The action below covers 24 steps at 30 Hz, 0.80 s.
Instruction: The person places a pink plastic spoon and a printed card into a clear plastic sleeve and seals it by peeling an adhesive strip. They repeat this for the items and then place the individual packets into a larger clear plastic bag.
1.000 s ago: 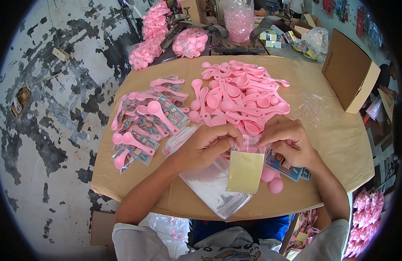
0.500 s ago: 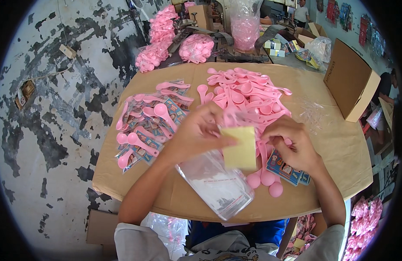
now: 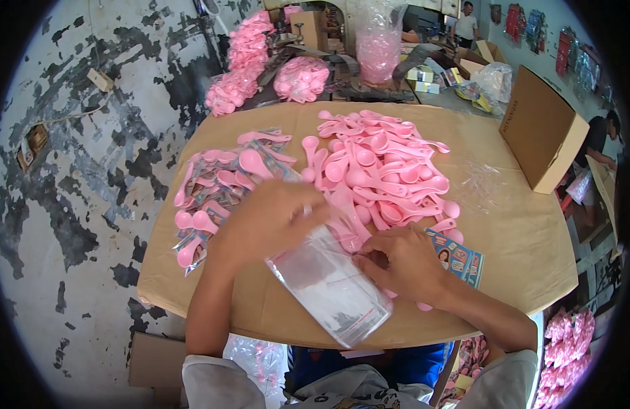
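Observation:
My left hand [image 3: 277,221], smeared by motion, hovers over the upper left end of a stack of clear plastic bags [image 3: 335,293]; its fingers are too blurred to tell what they hold. Beside it, a pink spoon [image 3: 348,221] shows through what looks like clear film, between my two hands. My right hand [image 3: 410,266] is closed, thumb and fingertips pinched together near the stack's right edge; what they grip is hidden. Blue printed cards [image 3: 461,259] lie just beyond my right wrist. A heap of loose pink measuring spoons [image 3: 383,160] lies beyond my hands.
On the left are bagged pink spoons with cards [image 3: 209,180]. Loose clear scraps [image 3: 482,180] lie at right, near an upright cardboard box [image 3: 543,129]. Pink bundles [image 3: 301,78] stand behind the brown-covered table [image 3: 533,252]. Other people are in the background at right.
The yellow-faced card at my left hand is no longer visible. My left hand has shifted left and slightly down; my right hand has moved left and down, toward the bag stack.

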### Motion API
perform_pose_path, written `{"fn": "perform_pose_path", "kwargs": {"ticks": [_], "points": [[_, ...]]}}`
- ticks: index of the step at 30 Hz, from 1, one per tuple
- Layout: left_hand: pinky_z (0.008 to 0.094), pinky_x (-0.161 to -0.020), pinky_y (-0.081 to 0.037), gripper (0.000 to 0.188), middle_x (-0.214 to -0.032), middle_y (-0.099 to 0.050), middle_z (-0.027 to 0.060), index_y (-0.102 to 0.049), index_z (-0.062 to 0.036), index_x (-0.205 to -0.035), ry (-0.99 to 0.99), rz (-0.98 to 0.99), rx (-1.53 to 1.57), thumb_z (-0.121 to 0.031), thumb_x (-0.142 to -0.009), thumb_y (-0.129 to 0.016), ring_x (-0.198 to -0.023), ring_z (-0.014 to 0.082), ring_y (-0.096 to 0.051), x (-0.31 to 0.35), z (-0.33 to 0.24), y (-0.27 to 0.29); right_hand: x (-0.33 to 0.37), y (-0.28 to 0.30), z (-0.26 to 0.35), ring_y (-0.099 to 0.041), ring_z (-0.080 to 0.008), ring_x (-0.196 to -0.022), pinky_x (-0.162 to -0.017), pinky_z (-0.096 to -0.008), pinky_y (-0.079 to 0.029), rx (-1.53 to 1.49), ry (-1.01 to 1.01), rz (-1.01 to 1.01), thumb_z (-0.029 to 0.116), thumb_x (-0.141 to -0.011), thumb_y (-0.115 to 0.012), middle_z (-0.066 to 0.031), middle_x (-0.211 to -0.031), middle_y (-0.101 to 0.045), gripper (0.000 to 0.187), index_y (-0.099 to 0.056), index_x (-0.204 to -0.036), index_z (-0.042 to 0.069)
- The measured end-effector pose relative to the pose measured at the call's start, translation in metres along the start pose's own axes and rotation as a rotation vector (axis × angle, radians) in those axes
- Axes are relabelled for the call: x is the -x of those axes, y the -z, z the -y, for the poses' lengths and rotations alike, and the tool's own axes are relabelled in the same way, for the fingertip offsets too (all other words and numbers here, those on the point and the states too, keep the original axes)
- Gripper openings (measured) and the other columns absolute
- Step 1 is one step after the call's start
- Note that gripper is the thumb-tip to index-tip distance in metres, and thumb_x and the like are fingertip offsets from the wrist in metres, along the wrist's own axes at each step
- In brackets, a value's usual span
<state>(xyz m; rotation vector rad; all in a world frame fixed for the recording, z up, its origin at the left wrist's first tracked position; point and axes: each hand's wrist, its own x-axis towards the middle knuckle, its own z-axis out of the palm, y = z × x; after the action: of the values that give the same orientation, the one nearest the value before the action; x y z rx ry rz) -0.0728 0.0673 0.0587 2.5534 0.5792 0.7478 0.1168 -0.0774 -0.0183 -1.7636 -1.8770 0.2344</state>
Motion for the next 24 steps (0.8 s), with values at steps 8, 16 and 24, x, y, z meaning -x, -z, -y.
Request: {"fn": "perform_pose_path", "kwargs": {"ticks": [8, 16, 24], "points": [[0.0313, -0.072, -0.052, 0.033, -0.091, -0.069, 0.0082, -0.065, 0.0019, -0.106, 0.172, 0.418, 0.492, -0.029, -0.096, -0.062, -0.084, 0.0153, -0.068, 0.009, -0.012, -0.047, 0.003, 0.029, 0.007, -0.062, -0.0279, -0.084, -0.076, -0.0403, -0.049, -0.002, 0.342, -0.39, 0.015, -0.075, -0.073, -0.0079, -0.092, -0.065, 0.016, -0.066, -0.086, 0.004], [0.0282, -0.085, -0.053, 0.042, -0.112, -0.065, 0.0137, -0.051, 0.0059, -0.126, 0.343, 0.288, 1.113, -0.028, -0.101, -0.053, -0.099, 0.0168, -0.065, 0.004, -0.024, -0.072, 0.017, 0.043, 0.003, -0.056, -0.0263, -0.106, -0.087, -0.0402, -0.046, 0.021, 0.498, -0.34, 0.02, -0.075, -0.076, -0.0099, -0.108, -0.062, 0.025, -0.071, -0.096, 0.007], [0.0414, -0.085, -0.058, 0.036, -0.114, -0.065, 0.0242, -0.049, 0.0055, -0.126, 0.375, 0.164, 1.223, -0.022, -0.103, -0.047, -0.104, 0.0321, -0.067, 0.0, -0.014, -0.07, 0.047, 0.107, -0.036, -0.063, -0.0303, -0.086, -0.081, -0.0397, -0.049, 0.216, -0.031, 0.078, 0.037, -0.081, -0.072, -0.0114, -0.087, -0.067, 0.034, -0.071, -0.1, 0.009]]}}
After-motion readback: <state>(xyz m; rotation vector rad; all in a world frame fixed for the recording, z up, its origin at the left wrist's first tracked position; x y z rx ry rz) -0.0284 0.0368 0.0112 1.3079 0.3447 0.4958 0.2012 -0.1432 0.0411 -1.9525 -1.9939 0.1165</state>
